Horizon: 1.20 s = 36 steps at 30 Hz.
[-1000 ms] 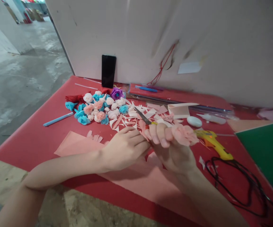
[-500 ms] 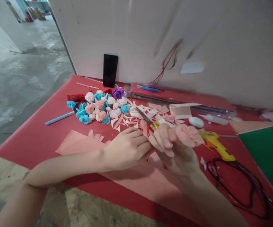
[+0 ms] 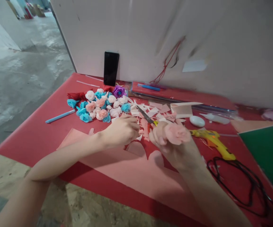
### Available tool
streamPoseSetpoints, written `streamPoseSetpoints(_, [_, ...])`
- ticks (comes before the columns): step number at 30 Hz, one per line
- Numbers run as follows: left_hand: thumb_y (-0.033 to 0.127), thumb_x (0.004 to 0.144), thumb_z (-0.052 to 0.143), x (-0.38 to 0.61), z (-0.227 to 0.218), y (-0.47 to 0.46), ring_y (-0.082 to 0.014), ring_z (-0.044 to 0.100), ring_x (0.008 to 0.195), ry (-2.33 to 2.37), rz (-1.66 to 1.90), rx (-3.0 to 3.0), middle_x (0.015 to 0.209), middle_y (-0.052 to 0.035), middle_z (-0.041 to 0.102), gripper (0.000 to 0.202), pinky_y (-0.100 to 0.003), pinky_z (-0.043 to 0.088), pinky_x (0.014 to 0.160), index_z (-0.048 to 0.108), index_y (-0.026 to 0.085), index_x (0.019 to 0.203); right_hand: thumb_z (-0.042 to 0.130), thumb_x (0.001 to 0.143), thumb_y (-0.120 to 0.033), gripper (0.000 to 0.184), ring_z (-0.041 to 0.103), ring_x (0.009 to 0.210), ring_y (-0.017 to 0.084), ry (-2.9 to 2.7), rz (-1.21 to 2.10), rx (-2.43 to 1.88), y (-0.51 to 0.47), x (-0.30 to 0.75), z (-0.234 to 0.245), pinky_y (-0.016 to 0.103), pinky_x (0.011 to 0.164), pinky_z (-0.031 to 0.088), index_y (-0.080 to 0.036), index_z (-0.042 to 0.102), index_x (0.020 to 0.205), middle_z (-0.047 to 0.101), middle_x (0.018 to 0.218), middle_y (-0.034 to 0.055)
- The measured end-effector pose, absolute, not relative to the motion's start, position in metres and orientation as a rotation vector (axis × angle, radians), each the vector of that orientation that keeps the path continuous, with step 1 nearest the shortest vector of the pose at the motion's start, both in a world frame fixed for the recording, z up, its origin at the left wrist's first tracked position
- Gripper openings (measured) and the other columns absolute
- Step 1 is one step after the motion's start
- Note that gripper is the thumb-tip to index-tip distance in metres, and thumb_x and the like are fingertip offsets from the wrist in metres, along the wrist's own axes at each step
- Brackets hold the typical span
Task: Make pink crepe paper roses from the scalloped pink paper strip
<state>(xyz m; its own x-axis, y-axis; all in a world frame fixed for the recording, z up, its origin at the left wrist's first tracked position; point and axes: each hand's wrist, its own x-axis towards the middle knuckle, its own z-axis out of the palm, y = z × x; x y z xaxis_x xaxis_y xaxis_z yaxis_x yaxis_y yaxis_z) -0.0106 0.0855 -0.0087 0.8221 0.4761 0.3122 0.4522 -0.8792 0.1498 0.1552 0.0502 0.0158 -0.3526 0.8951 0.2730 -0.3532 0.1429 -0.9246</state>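
In my right hand (image 3: 166, 143) is a pale pink paper rose (image 3: 178, 133), pinched by its base between closed fingers, with the bloom pointing right. My left hand (image 3: 123, 130) hovers to the left, near the paper scraps, its fingers curled; whatever they may hold is hidden from me. Scissors (image 3: 145, 115) with yellow and red handles lie between the hands, blades toward the back left. Below both hands lies a large sheet of pink paper (image 3: 136, 173), with rounded petal-like pieces (image 3: 155, 158) at its upper edge.
Finished paper roses (image 3: 102, 114) in several colours are heaped at the back left. A phone (image 3: 111, 68) leans on the wall. At the right are a yellow glue gun (image 3: 218, 145), its black cord (image 3: 247, 176), a white egg-shaped object (image 3: 197, 121) and a green board (image 3: 269, 151).
My left hand has come away from my right hand, moving left and slightly up. My right hand, with the rose, has shifted a little left.
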Motion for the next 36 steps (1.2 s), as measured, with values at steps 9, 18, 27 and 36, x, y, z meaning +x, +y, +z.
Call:
streamPoseSetpoints(9, [0.023,0.082,0.045,-0.004,-0.02,0.083,-0.0161,0.055,0.067,0.765,0.389,2.85,0.07,-0.0029,0.063,0.021,-0.03,0.041,0.066,0.063,0.015,0.074,0.065,0.075,-0.014,0.015,0.059,0.063,0.01,-1.88,0.983,-0.916,0.04,0.17,0.04,0.022,0.059,0.046,-0.027,0.071,0.071,0.069,0.071,-0.0039])
streamPoseSetpoints(18, [0.02,0.082,0.05,0.014,-0.057,0.067,-0.0199,0.06,0.082,0.644,0.347,2.759,0.079,-0.0082,0.065,0.016,-0.032,0.047,0.078,0.064,0.013,0.077,0.069,0.067,-0.018,0.01,0.055,0.056,0.011,-1.726,1.454,-1.131,0.051,0.184,0.014,0.022,0.053,0.042,-0.021,0.07,0.058,0.064,0.059,-0.0006])
streamPoseSetpoints(27, [0.016,0.084,0.046,0.065,-0.072,0.055,-0.0215,0.059,0.09,0.723,0.444,2.594,0.086,-0.0066,0.067,0.021,-0.035,0.046,0.084,0.067,0.016,0.081,0.075,0.061,-0.043,0.028,0.044,0.044,0.007,-1.412,1.629,-0.993,0.059,0.186,-0.015,0.022,0.042,0.031,-0.017,0.068,0.054,0.053,0.047,-0.0022])
streamPoseSetpoints(36, [0.014,0.082,0.049,0.06,-0.079,0.059,-0.0191,0.061,0.086,0.708,0.425,2.454,0.086,-0.006,0.068,0.02,-0.032,0.05,0.079,0.069,0.016,0.085,0.077,0.059,-0.042,0.027,0.044,0.046,0.006,-1.296,1.69,-0.905,0.061,0.184,-0.015,0.021,0.043,0.03,-0.017,0.068,0.056,0.055,0.048,-0.0023])
